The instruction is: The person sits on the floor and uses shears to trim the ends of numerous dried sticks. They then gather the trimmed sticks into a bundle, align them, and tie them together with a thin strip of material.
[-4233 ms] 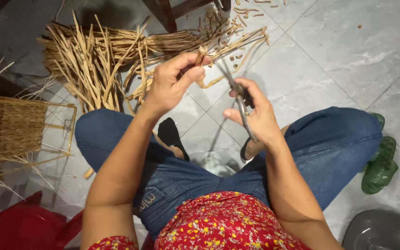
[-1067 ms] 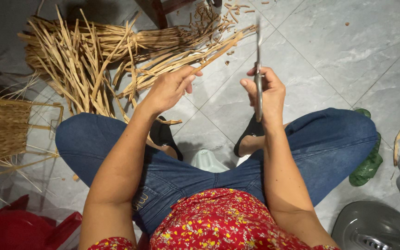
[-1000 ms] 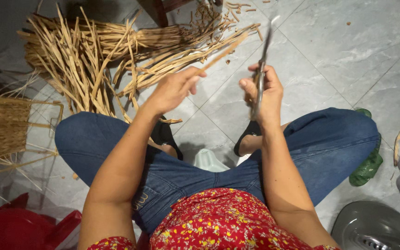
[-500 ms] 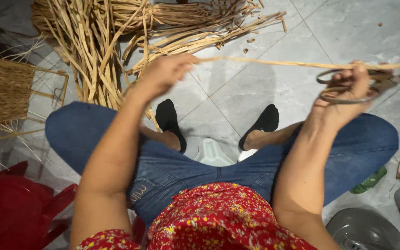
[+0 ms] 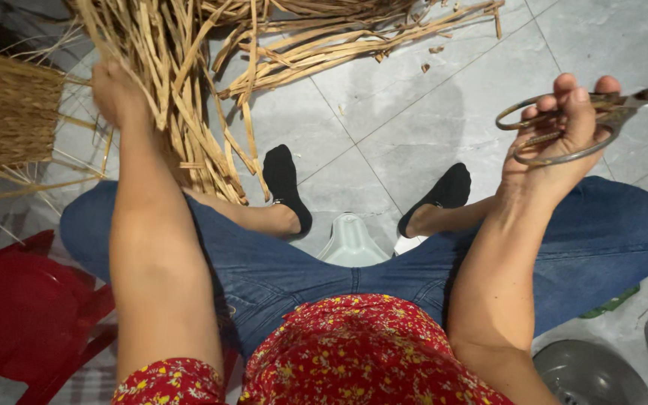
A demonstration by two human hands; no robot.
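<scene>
Straw strips (image 5: 189, 112) lie in a loose heap on the tiled floor (image 5: 399, 112) at far left, and the left hand (image 5: 118, 94) reaches into them, fingers curled among the stalks, though whether it has gripped one cannot be told. Right hand (image 5: 556, 127) is clenched around the handles of metal scissors (image 5: 564, 124), raised at right with nothing between the blades' visible part; their tips are cut off by the frame. A woven basket (image 5: 9, 112) at far left looks unfinished, loose ends sticking out.
</scene>
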